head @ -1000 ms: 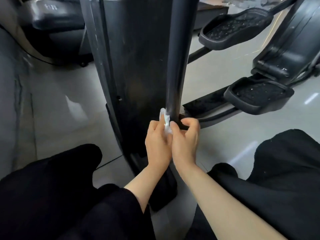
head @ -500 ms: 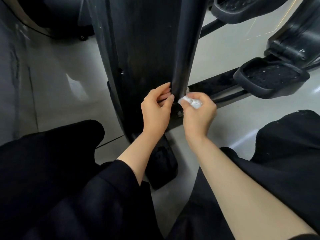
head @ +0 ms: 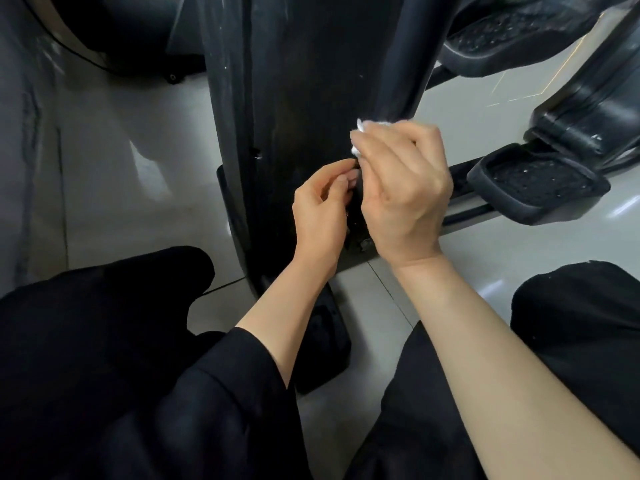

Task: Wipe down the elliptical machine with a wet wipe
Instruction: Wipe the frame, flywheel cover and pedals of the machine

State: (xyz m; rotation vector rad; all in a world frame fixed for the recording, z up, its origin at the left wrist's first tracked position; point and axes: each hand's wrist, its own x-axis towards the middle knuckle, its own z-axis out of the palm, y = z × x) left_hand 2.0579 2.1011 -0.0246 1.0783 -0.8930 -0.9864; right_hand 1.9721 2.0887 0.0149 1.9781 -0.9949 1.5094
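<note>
I see the right hand [head: 405, 188] pinching the white wet wipe [head: 363, 128] against the elliptical machine's black upright housing [head: 304, 98], low near its base. The left hand [head: 320, 211] sits just beside it, fingers curled (whether they hold anything, I cannot tell). A pedal [head: 536, 185] lies to the right.

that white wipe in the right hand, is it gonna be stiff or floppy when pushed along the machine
Probably floppy: the wipe sits bunched and crumpled in the right hand, with soft edges poking out. It looks light, pinched by the fingertips alone. It will likely fold against the black housing rather than hold shape.
</note>
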